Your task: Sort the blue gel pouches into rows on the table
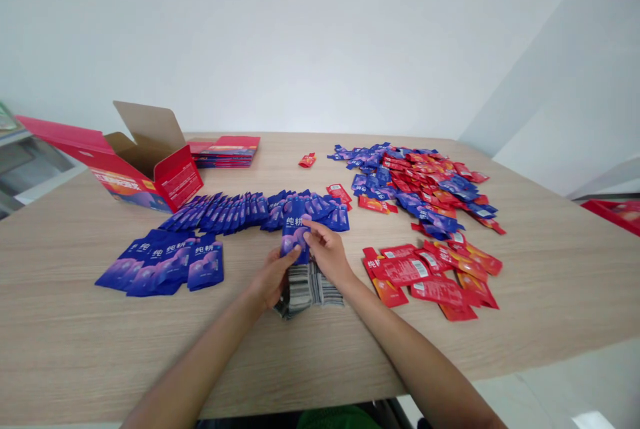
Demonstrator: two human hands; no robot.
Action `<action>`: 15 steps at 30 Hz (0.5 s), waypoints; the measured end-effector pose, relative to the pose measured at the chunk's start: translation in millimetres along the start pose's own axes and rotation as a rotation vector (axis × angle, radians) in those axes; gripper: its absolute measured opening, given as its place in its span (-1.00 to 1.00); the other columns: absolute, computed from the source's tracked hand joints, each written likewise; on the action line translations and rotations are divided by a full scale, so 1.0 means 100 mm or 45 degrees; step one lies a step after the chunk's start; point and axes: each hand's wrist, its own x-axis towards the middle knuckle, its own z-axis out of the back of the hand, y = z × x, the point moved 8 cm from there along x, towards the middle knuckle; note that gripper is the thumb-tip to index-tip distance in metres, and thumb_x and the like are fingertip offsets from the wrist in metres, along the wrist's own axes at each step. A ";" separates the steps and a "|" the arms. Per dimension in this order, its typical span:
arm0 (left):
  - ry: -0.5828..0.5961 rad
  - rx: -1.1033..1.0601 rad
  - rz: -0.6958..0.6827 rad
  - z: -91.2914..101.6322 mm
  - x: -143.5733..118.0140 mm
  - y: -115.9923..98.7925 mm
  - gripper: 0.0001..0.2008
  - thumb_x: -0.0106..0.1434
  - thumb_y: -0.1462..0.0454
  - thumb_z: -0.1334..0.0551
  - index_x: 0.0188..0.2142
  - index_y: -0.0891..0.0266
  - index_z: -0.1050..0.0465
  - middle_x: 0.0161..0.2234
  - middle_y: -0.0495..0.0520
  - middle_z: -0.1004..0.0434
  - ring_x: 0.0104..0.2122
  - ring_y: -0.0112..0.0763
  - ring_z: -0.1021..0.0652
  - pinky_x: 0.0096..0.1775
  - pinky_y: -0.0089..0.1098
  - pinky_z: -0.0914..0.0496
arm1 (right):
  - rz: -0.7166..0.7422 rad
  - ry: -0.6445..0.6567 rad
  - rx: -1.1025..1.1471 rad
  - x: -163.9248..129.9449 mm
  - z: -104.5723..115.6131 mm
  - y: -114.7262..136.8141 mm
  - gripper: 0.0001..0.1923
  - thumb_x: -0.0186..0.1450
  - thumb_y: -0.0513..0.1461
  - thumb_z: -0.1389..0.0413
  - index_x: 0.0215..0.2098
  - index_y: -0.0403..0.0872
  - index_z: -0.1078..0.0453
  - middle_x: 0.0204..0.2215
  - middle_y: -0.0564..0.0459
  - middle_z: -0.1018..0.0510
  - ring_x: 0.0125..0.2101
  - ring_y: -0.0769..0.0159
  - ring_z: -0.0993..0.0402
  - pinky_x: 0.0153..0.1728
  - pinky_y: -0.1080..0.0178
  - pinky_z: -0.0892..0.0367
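Both my hands meet at the middle of the wooden table point(75, 322). My left hand point(273, 279) and my right hand point(327, 252) together hold a fanned stack of purple sachets point(306, 289), its striped edges showing toward me. The top purple sachet point(294, 232) stands up between my fingers, with my right thumb and forefinger on its upper edge. A long overlapping row of purple sachets point(240, 210) lies just beyond my hands. A smaller fan of purple sachets point(165, 262) lies to my left.
Red sachets point(433, 279) lie in a loose group to my right. A mixed heap of red and purple sachets point(423, 185) covers the far right. An open red carton point(145, 169) stands far left, flat red cartons point(225, 151) behind it. One red sachet point(307, 160) lies alone.
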 end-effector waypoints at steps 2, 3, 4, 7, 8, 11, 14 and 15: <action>-0.077 0.078 -0.057 0.10 0.05 -0.04 -0.62 0.00 0.12 -0.51 -0.26 0.28 -0.54 -0.44 0.07 -0.62 -0.46 -0.29 -0.60 -0.34 -0.34 -0.46 | 0.023 0.072 -0.028 0.00 -0.06 -0.01 -0.63 0.29 -0.01 -0.18 0.00 0.04 -0.53 -0.50 0.18 -0.40 -0.50 0.35 -0.26 -0.40 0.28 -0.26; -0.108 0.121 -0.093 0.15 0.07 -0.07 -0.63 0.00 0.11 -0.50 -0.28 0.28 -0.54 -0.46 0.05 -0.61 -0.48 -0.31 -0.59 -0.36 -0.36 -0.45 | 0.038 0.068 -0.041 0.01 -0.04 -0.02 -0.64 0.31 -0.01 -0.15 0.01 0.04 -0.51 -0.47 0.16 -0.45 -0.46 0.33 -0.31 -0.35 0.27 -0.30; -0.141 0.167 -0.126 0.19 0.08 -0.11 -0.63 0.00 0.09 -0.50 -0.31 0.27 -0.53 -0.48 0.03 -0.59 -0.49 -0.33 -0.57 -0.38 -0.38 -0.43 | 0.057 0.033 -0.079 0.04 0.02 -0.03 -0.66 0.33 -0.02 -0.13 -0.01 0.03 -0.50 -0.42 0.13 -0.50 -0.41 0.30 -0.37 -0.30 0.25 -0.33; -0.228 0.316 -0.247 0.29 0.09 -0.28 -0.58 -0.04 -0.01 -0.49 -0.39 0.25 -0.49 -0.50 -0.01 -0.54 -0.49 -0.37 -0.55 -0.41 -0.40 -0.42 | 0.139 -0.185 -0.448 0.16 0.39 0.01 -0.75 0.36 -0.11 -0.06 -0.13 -0.02 -0.50 -0.27 0.01 -0.57 -0.25 0.21 -0.45 -0.12 0.17 -0.36; -0.259 0.361 -0.308 0.32 0.08 -0.36 -0.56 -0.05 -0.04 -0.48 -0.40 0.25 -0.48 -0.51 -0.01 -0.52 -0.49 -0.39 -0.53 -0.41 -0.41 -0.41 | 0.172 -0.263 -0.633 0.20 0.53 0.04 -0.78 0.35 -0.17 -0.06 -0.15 -0.05 -0.51 -0.23 -0.03 -0.57 -0.19 0.17 -0.44 -0.06 0.15 -0.33; -0.380 0.463 -0.500 0.41 0.05 -0.58 -0.51 -0.07 -0.11 -0.46 -0.43 0.26 -0.49 -0.52 -0.02 -0.48 -0.49 -0.46 -0.47 -0.44 -0.47 -0.35 | 0.120 -0.274 -1.131 0.33 0.83 0.03 -0.76 0.33 -0.27 -0.04 -0.14 -0.09 -0.52 -0.16 -0.12 -0.54 -0.13 0.14 -0.44 -0.03 0.15 -0.29; -0.473 0.442 -0.547 0.51 0.05 -0.66 -0.48 -0.07 -0.12 -0.45 -0.39 0.27 -0.50 -0.49 0.00 -0.49 -0.47 -0.46 -0.46 -0.46 -0.47 -0.32 | -0.028 -0.241 -1.359 0.38 0.95 -0.05 -0.78 0.38 -0.17 -0.07 -0.15 -0.07 -0.52 -0.23 -0.07 -0.55 -0.21 0.18 -0.45 -0.13 0.21 -0.27; -0.479 0.415 -0.537 0.53 0.07 -0.65 -0.48 -0.07 -0.12 -0.45 -0.37 0.27 -0.49 -0.47 0.01 -0.50 -0.46 -0.44 -0.47 -0.45 -0.46 -0.33 | -0.055 -0.239 -1.392 0.38 0.95 -0.07 -0.76 0.39 -0.12 -0.08 -0.16 -0.07 -0.52 -0.24 -0.06 -0.56 -0.21 0.18 -0.45 -0.14 0.22 -0.26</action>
